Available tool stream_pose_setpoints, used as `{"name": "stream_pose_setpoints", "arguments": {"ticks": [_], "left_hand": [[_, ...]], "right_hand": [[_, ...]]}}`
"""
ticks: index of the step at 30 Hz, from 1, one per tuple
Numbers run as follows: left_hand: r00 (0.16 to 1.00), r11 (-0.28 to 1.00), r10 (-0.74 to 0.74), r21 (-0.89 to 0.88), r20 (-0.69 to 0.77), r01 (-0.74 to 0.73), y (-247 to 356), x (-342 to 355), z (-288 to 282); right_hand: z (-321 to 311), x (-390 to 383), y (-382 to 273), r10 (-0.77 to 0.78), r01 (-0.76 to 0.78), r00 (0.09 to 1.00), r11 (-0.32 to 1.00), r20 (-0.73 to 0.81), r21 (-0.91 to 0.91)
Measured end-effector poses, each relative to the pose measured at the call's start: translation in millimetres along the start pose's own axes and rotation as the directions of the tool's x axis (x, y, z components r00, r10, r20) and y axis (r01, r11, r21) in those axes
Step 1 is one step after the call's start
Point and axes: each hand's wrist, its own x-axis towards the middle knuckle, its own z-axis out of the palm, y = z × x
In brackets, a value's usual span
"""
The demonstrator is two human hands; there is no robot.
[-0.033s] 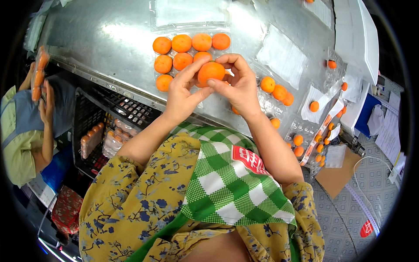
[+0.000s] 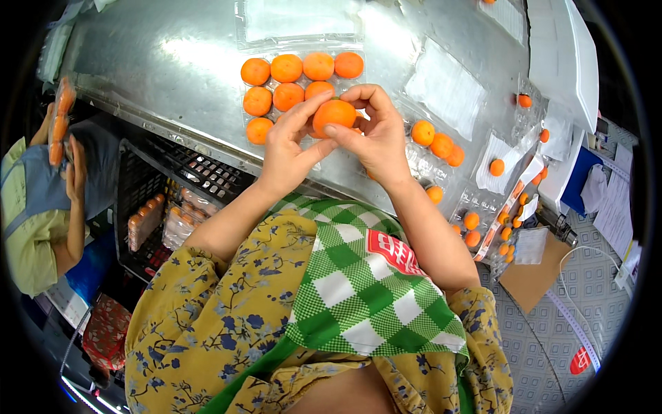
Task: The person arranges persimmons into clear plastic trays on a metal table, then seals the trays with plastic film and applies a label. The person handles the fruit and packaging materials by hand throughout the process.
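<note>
Between both hands I hold one orange mandarin [image 2: 334, 118], raised above the metal table. My left hand [image 2: 293, 148] grips its left side with thumb and fingers. My right hand [image 2: 376, 134] closes on the right side, its thumb lying across the fruit's lower front. Just beyond and beneath is a clear plastic tray [image 2: 236, 86] with rows of mandarins [image 2: 287, 67]; my hands hide its near right part. To the right of my right hand, more mandarins [image 2: 441, 145] sit in another clear tray.
The metal table [image 2: 158, 76] carries further clear trays with white liners [image 2: 447, 90]. Black crates [image 2: 186, 165] with packed fruit stand below its left edge. At far left a co-worker [image 2: 41, 200] holds a fruit pack [image 2: 61, 124]. A white box [image 2: 565, 62] stands at right.
The co-worker's hands and fruit pack have shifted slightly. My hands and the mandarin stay nearly in place.
</note>
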Motion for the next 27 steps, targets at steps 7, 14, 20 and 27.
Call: {"name": "stream_pose_setpoints", "arguments": {"ticks": [7, 14, 20, 27], "left_hand": [[0.999, 0.992, 0.016, -0.125, -0.028, -0.02, 1, -3, -1], [0.984, 0.924, -0.156, -0.339, 0.091, 0.178, -3, -3, -9], [0.789, 0.619, -0.402, -0.498, 0.464, 0.608, -11, -1, -20], [0.851, 0.769, -0.438, -0.369, 0.29, 0.522, -13, 5, -52]], "right_hand": [[-7, 3, -8, 0.217, -0.234, 0.972, 0.905, 0.089, 0.354], [-15, 7, -11, 0.108, -0.109, 0.985, 0.994, 0.135, -0.003], [-19, 2, -9, 0.076, -0.072, 0.906, 0.997, 0.416, -0.023], [-40, 6, 18, 0.317, -0.387, 0.906, 0.89, 0.28, 0.243]]}}
